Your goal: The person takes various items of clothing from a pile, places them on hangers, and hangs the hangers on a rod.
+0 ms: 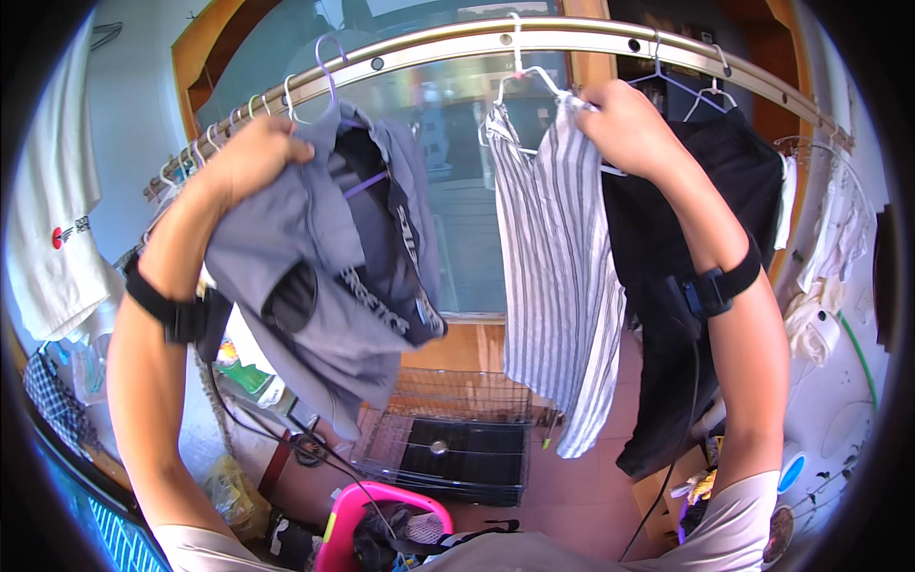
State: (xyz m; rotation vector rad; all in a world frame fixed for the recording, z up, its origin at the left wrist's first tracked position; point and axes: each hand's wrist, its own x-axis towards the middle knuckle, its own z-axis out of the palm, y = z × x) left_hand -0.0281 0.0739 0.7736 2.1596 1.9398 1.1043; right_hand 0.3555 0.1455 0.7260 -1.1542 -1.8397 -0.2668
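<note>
My left hand (261, 154) grips the shoulder of a grey jacket (286, 222), which has an open front and white lettering along its edges. The jacket hangs on a purple hanger (329, 68) hooked over a metal rail (436, 53). On the other side, my right hand (622, 129) pinches the upper right shoulder of a grey-and-white striped sleeveless top (554, 264). A white hanger (525, 71) on the same rail carries that top. Dark trousers (665, 286) hang just behind my right forearm. The fingertips of both hands are partly hidden.
Several hangers (211, 136) crowd the rail's left end. A white towel (53, 179) hangs at far left. Below stand a wire cage (457, 393) and a pink basket (343, 515) holding dark fabric. A cardboard box (668, 493) sits lower right. Thin cables run down from both wrist straps.
</note>
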